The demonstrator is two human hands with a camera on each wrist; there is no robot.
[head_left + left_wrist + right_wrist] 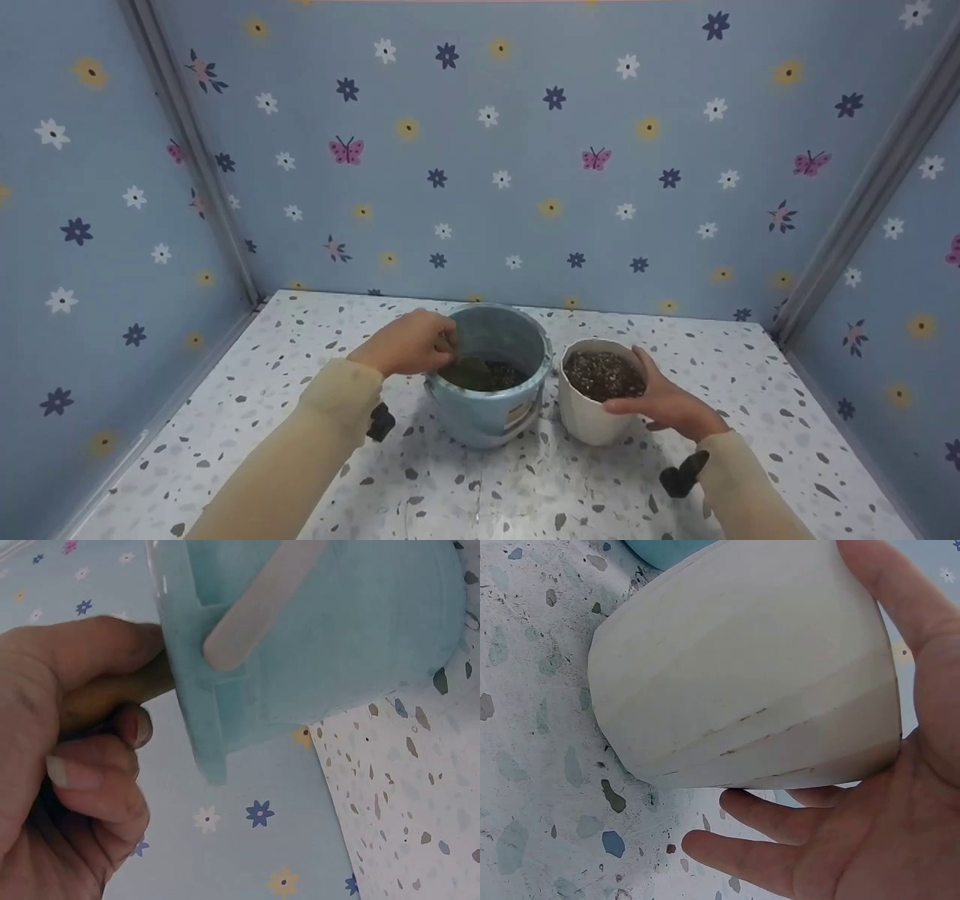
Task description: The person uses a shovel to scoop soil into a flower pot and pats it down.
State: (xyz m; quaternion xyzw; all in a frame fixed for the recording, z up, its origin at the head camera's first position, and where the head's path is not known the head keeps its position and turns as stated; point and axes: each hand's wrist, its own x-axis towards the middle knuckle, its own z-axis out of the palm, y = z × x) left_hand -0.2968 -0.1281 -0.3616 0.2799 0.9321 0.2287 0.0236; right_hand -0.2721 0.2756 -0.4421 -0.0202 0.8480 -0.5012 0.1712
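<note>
My left hand (420, 343) holds the wooden handle (105, 699) of a hand trowel at the left rim of a light blue bucket (480, 420). The trowel's olive blade (466, 373) reaches down inside, beside dark soil (506, 375); its tip is hidden. To the right stands a white faceted pot (596, 420), filled close to the rim with dark, speckled soil (604, 376). My right hand (671, 401) rests against the pot's right side, thumb at the near rim and a finger at the far rim. In the right wrist view its lower fingers (757, 855) are stretched out.
Both containers stand on a white speckled tabletop (480, 495). A pale handle (262, 607) hangs on the bucket's side. Behind the table rises a blue flowered wall panel (517, 240), with similar panels at left and right. Dark specks lie near the pot's base.
</note>
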